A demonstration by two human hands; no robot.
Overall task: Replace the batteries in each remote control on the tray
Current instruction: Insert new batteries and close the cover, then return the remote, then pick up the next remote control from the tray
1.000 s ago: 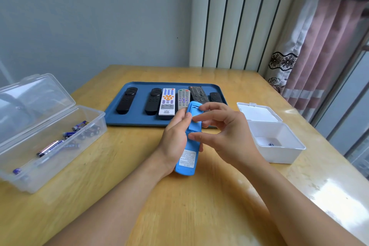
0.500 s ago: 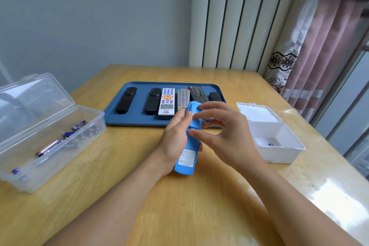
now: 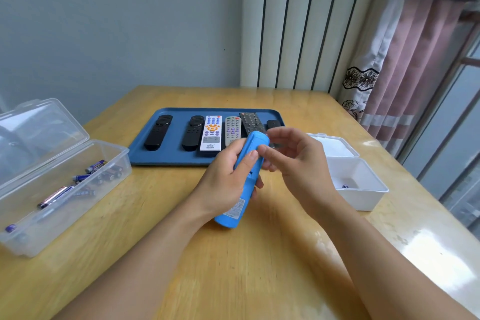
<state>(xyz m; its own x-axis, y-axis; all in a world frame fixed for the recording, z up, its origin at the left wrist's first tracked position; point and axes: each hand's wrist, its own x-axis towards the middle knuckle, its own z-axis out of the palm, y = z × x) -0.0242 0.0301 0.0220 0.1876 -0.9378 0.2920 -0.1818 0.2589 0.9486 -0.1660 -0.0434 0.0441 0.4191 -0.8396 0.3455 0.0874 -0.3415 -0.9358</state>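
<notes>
A blue remote is held tilted above the tabletop, back side up, with a white label near its lower end. It is gripped by the left hand, whose fingers are curled round its middle, the thumb being laid along the back. The right hand is held just beside the remote's upper end; its fingers are loosely bent and spread, and a fingertip is placed close to the left thumb. Whether anything is pinched in the right hand cannot be told, as that area is blurred.

To the left, a clear plastic box with its lid raised is seen, and loose batteries are lying inside. To the right, a white box is standing open, with one small item at its bottom.

Farther back, a blue tray is set on the tabletop. Six more remotes are laid on it in a row: two black ones at the left, a white one, a grey one, then two dark ones partly hidden behind the hands.
</notes>
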